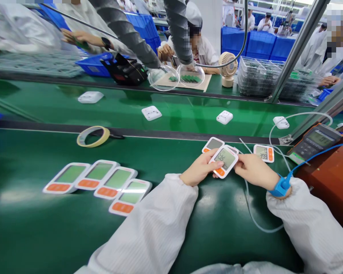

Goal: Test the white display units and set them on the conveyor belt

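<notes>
My left hand (201, 167) is closed around a white blood pressure monitor (224, 161) with a grey display and orange buttons, thumb on its front. The fingertips of my right hand (255, 169) are pinched together at the monitor's right edge; what lies between them is hidden. A thin pale tube (249, 201) runs behind that hand and curves over the table. Just beyond my left hand lies another monitor (213, 144), partly covered. A lit monitor (263, 153) rests past my right hand, beside a grey handheld meter (317, 140).
Several matching monitors (107, 180) lie in an overlapping row at left. Behind them is a tape roll (93, 136) with a dark pen-like item. White housings (151, 113) sit on the green strip beyond the dark rail (160, 134). A blue wrist strap's cord (320, 154) extends right, above an orange-brown box (330, 179).
</notes>
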`<action>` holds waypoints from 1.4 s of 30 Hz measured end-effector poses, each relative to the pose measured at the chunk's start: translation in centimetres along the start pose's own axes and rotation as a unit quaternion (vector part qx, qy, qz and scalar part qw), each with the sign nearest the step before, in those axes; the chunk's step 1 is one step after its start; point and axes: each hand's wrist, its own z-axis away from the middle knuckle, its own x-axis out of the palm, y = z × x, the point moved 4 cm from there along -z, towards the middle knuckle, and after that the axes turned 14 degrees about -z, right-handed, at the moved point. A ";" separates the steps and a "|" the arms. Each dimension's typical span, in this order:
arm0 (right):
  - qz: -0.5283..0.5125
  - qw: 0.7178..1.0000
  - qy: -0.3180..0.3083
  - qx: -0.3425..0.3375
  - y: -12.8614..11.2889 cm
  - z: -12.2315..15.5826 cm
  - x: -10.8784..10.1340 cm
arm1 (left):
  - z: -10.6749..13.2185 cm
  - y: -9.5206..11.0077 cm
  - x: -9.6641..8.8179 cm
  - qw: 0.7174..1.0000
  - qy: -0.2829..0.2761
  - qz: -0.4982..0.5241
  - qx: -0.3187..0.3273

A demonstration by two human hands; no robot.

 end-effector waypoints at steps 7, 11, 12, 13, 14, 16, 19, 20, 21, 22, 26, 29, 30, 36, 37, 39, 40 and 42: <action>-0.052 0.986 -0.150 -0.054 -0.2 0.6 0.8 | 0.2 0.7 -5.1 0.981 0.195 -0.018 0.006; 0.052 0.998 -0.015 -0.026 1.5 0.4 -3.2 | 0.4 0.4 -7.7 0.953 0.283 -0.110 -0.002; 0.078 0.997 0.015 -0.011 2.1 0.4 -4.3 | 0.5 0.1 -8.3 0.940 0.313 -0.137 -0.014; 0.109 0.993 0.040 0.006 2.9 0.4 -5.3 | 0.5 -0.3 -8.8 0.925 0.343 -0.161 -0.027; 0.146 0.987 0.059 0.025 3.6 0.4 -6.1 | 0.6 -0.7 -9.4 0.910 0.372 -0.182 -0.040; 0.229 0.968 0.078 0.066 5.3 0.5 -7.3 | 0.7 -1.4 -10.4 0.881 0.411 -0.223 -0.065; 0.282 0.953 0.043 0.098 7.4 0.3 -7.5 | 0.5 -2.2 -11.4 0.840 0.415 -0.338 -0.087; 0.278 0.955 0.027 0.097 7.9 0.2 -7.4 | 0.5 -2.2 -11.6 0.824 0.411 -0.380 -0.089; 0.270 0.958 0.014 0.094 8.2 0.1 -7.2 | 0.4 -2.2 -11.7 0.809 0.407 -0.414 -0.088; 0.261 0.961 0.006 0.091 8.4 0.0 -7.0 | 0.4 -2.2 -11.8 0.799 0.404 -0.438 -0.084; 0.245 0.964 0.008 0.102 8.5 -0.3 -6.8 | 0.4 -1.3 -11.2 0.777 0.404 -0.476 -0.072; 0.245 0.962 0.025 0.120 8.3 -0.2 -7.1 | 0.9 0.5 -9.1 0.744 0.424 -0.517 0.011; 0.243 0.962 0.026 0.124 8.0 -0.2 -7.1 | 1.0 1.1 -7.8 0.743 0.412 -0.524 0.056; 0.166 0.978 0.073 0.101 4.9 0.9 -7.9 | 1.2 -0.5 2.4 0.934 0.153 -0.309 0.099; 0.132 0.984 0.082 0.085 4.1 1.1 -7.8 | 1.3 -1.2 3.9 0.956 0.126 -0.254 0.073; 0.063 0.994 0.073 0.054 2.6 1.5 -7.1 | 1.6 -2.2 6.5 0.990 0.064 -0.120 0.031; 0.036 0.997 0.059 0.044 2.0 1.6 -6.7 | 1.7 -2.5 7.5 0.998 0.027 -0.051 0.019; 0.000 0.999 0.018 0.033 0.9 1.7 -5.6 | 1.9 -2.5 8.5 0.998 -0.021 0.060 -0.001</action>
